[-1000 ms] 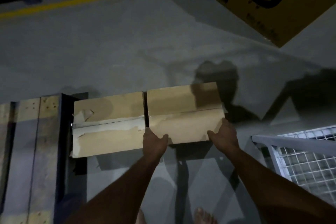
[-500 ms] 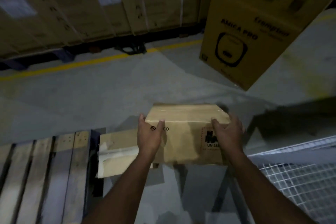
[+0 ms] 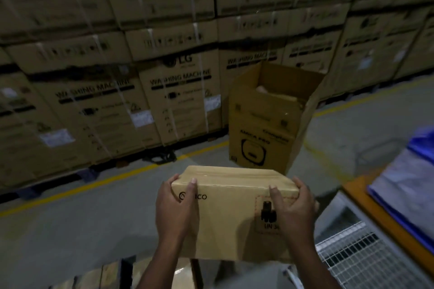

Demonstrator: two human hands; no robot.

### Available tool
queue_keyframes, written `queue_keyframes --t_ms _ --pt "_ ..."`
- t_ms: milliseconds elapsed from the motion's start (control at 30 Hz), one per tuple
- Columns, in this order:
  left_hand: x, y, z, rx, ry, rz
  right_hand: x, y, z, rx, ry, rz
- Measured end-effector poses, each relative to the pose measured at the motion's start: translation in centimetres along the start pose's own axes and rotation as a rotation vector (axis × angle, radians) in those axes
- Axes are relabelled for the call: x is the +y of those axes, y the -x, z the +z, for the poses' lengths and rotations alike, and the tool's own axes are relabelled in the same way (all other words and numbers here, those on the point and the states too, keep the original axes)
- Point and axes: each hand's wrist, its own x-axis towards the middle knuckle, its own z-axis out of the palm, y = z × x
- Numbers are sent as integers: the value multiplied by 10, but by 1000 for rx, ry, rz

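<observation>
A small brown cardboard box (image 3: pixel 231 213), taped along its top and printed with a logo and a UN label, is held up in the air in front of me. My left hand (image 3: pixel 177 211) grips its left end, thumb on the near face and fingers round the side. My right hand (image 3: pixel 293 212) grips its right end over the label. A second, similar box (image 3: pixel 162 272) lies below at the bottom edge, mostly hidden by my arms.
A tall open yellow carton (image 3: pixel 265 124) stands on the grey floor ahead. Behind it runs a wall of stacked washing machine cartons (image 3: pixel 117 91) behind a yellow floor line (image 3: pixel 112 179). A wire mesh cage (image 3: pixel 366 260) and an orange-edged surface with blue sheeting (image 3: pixel 408 190) are at right.
Both hands have lifted the box off the surface beside its neighbour and raised it toward chest height. The view has tilted up from the floor to the stacked cartons.
</observation>
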Motion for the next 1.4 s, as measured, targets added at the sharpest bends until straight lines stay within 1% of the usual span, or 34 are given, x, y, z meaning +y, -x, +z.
queue_keyframes --t_ms 100,267,433,533,633,800,933,1233,1400 --pt "38 13 -24 -28 45 75 -32 23 -38 62 -42 -15" --pt "85 36 -59 -132 144 202 -72 73 -98 210 -85 -64" --pt "120 69 -93 -220 227 356 -94 131 -153 383 -109 -86" --pt "140 94 -105 -219 224 473 -98 163 -185 509 -114 -97" --pt "159 123 -114 -205 232 559 -97 191 -216 625 -117 -80" --pt "190 173 -121 -318 272 659 -86 231 -272 793 -98 -68" --pt "209 218 -117 -380 315 714 -76 257 -317 893 -81 -53" --pt "246 335 -112 -495 417 803 -40 313 -427 1039 -89 40" --pt "259 401 -106 -528 490 807 -13 337 -487 1048 -140 30"
